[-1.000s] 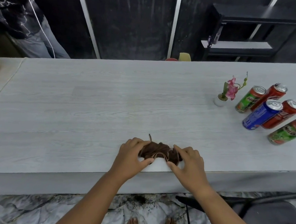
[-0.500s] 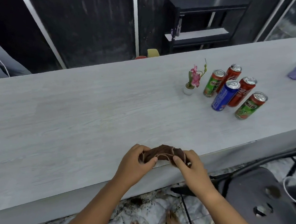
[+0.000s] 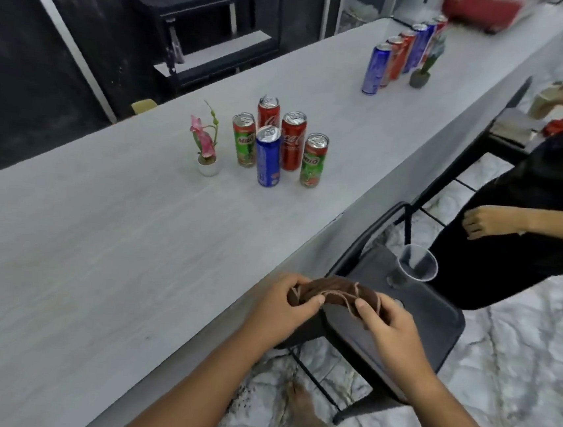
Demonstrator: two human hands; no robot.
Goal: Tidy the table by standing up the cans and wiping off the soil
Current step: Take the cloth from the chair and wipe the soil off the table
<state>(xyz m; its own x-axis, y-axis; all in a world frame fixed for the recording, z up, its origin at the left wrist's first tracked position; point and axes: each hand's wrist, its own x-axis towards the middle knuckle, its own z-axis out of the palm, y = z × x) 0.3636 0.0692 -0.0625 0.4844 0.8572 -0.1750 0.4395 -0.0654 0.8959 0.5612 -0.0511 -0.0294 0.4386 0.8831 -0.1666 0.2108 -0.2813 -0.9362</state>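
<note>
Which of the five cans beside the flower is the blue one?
The blue can is the front middle one, flanked by two green Milo cans; two red cans stand behind it.

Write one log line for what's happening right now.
left grip: pinches brown cloth | right grip: pinches same | brown cloth: held past table edge, over chair | five cans: upright beside flower pot

One wide-angle view, worn on my head, looks forward and down; my left hand [image 3: 283, 304] and right hand [image 3: 391, 325], pinching the brown cloth [image 3: 335, 287], sit nearest, low in the middle; the table [image 3: 98, 247] slants away to the upper right, tilted in frame; the standing cans [image 3: 269, 153] lie farther off; floor [image 3: 515, 373] shows below.
</note>
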